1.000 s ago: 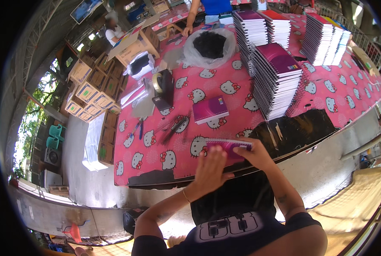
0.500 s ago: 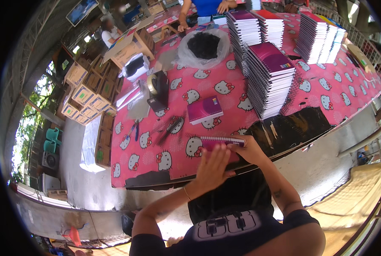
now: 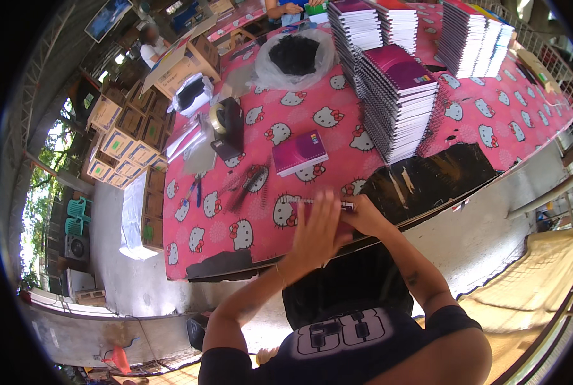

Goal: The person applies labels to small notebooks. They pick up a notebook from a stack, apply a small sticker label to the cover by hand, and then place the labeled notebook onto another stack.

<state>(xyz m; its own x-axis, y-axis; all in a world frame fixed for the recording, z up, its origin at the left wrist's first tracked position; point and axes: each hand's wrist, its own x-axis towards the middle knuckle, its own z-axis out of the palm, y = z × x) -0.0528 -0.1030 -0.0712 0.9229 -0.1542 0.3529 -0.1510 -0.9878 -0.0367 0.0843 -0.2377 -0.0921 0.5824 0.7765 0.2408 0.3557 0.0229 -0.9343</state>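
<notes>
At the table's near edge lies a purple spiral notebook, mostly covered by my hands. My left hand is flat over its cover, fingers stretched out and slightly blurred. The notebook's right end is gripped by my right hand. Just beyond is a second purple notebook, lying closed. A tall stack of purple spiral notebooks rises to the right. Loose black wire coils are left of my hands, with blue-handled pliers farther left.
A black tape dispenser and a plastic bag of black material stand on the pink tablecloth. More notebook stacks are at the far right. Cartons are piled left of the table. Across it, a co-worker's hands hold something green.
My left hand has slid up the cover to the spiral edge, while my right hand keeps its grip. The co-worker's hands have come together around a green item. The view has shifted slightly.
</notes>
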